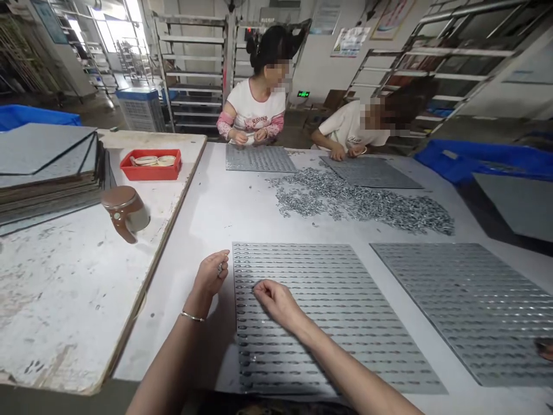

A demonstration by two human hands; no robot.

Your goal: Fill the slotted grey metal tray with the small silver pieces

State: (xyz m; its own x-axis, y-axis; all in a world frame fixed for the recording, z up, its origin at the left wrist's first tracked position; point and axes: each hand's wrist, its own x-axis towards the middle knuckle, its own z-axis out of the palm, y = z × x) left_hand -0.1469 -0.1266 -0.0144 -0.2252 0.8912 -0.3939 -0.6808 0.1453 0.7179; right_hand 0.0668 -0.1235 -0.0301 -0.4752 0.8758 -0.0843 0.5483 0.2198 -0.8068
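Note:
A grey slotted tray (345,311) lies on the table right in front of me, its rows filled with small metal parts. My left hand (211,272) hovers at the tray's upper left corner, fingers curled around several small shiny metal parts. My right hand (274,300) rests on the tray's left part, fingertips pinched together at one row; whatever they pinch is too small to see. A large heap of loose metal parts (363,202) is spread over the table beyond the tray.
A second slotted tray (475,305) lies to the right. Two people sit across the table at their own trays (259,158). On the left bench stand a brown mug (125,212), a red bin (151,164) and stacked grey boards (47,167). Blue crates (484,158) sit at right.

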